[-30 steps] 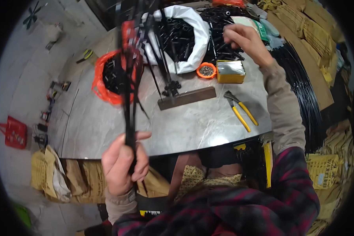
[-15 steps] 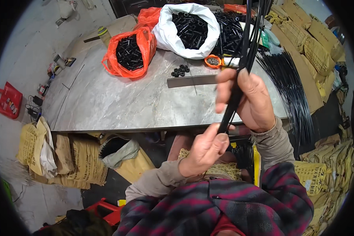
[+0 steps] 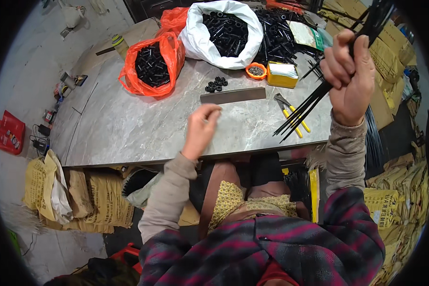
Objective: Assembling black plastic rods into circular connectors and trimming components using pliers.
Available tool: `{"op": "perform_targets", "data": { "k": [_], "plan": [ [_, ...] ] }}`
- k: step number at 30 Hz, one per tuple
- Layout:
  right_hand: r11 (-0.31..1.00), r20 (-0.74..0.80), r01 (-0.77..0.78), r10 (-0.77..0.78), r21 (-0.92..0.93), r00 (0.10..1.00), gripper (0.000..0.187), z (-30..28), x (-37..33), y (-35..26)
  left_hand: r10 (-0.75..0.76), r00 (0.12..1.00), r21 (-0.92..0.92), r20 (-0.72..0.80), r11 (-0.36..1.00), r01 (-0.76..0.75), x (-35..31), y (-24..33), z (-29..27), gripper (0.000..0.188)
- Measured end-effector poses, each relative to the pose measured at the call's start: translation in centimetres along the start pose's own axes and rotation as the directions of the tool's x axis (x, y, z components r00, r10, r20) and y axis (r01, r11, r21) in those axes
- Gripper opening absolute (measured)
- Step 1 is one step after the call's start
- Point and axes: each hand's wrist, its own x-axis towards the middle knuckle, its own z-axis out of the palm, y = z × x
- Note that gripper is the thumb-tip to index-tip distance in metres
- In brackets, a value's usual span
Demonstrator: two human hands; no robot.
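The bundle of black rods is above the desk's right side, its lower ends slanting left across the pliers in view. The right hand has its grip closed around it. The left hand, fingers curled, hovers over the desk near its near edge with nothing visible inside; how tightly it is closed cannot be told. Beyond lies a brown bar. The step in hand appears to be handling the bundle; the next move calls for a steady right grip.
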Motion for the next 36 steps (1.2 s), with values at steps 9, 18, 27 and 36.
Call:
{"op": "perform_targets", "data": {
  "k": [9, 18, 27, 36],
  "plan": [
    [0.997, 0.034, 0.056, -0.054, -0.046, 0.998, 0.043, -3.4, -0.2, 4.5, -0.002, 1.0, 0.245, 0.028, 0.969, -0.005, 14.1, -8.4, -1.5, 0.016],
    [0.993, -0.15, 0.019, -0.036, -0.116, 0.988, 0.048, -3.2, -1.9, 7.1, -0.166, 0.945, 0.124, 0.281, 0.983, 0.136, 18.3, -12.1, 1.0, 0.022],
    [0.996, -0.154, -0.016, 0.002, -0.091, 0.988, 0.041, -2.6, -2.2, 7.4, -0.162, 0.964, 0.01, 0.209, 0.986, 0.164, 19.1, -13.9, -0.5, 0.016],
    [0.99, -0.172, -0.003, -0.021, -0.138, 0.985, 0.041, -2.6, -2.5, 7.3, -0.229, 0.934, -0.079, 0.273, 0.963, 0.259, 17.4, -12.4, -2.1, 0.027]
  ]
}}
